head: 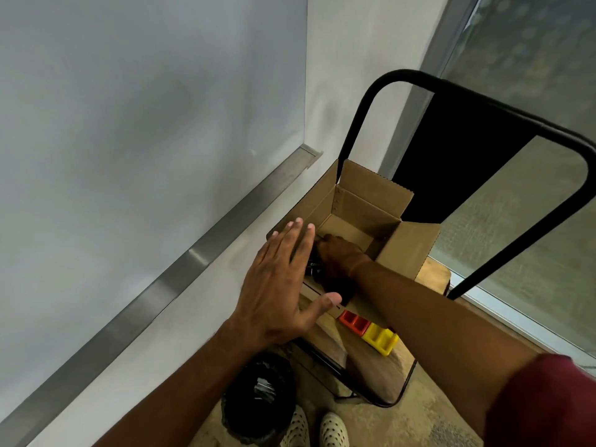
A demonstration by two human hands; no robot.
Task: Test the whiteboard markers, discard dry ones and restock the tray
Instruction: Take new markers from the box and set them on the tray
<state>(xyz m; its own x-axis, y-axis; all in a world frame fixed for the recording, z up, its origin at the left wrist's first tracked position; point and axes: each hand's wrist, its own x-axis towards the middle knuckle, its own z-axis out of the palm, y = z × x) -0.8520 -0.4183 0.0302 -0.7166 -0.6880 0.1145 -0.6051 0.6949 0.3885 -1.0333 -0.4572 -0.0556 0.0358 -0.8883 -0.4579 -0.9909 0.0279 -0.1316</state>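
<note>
An open cardboard box [371,201] stands on a wooden chair seat [383,372]. My right hand [338,256] reaches down inside the box among dark markers [314,267]; its fingers are hidden, so I cannot tell whether it holds one. My left hand [280,285] is spread flat with straight fingers against the box's left flap. The whiteboard [129,124] fills the left side, and its metal tray [180,272] runs along the bottom edge.
A black-lined waste bin [258,398] stands on the floor below the tray, by my shoes. A red holder [353,322] and a yellow holder [380,340] lie on the seat. The chair's black back frame [483,101] rises at the right, with a window behind.
</note>
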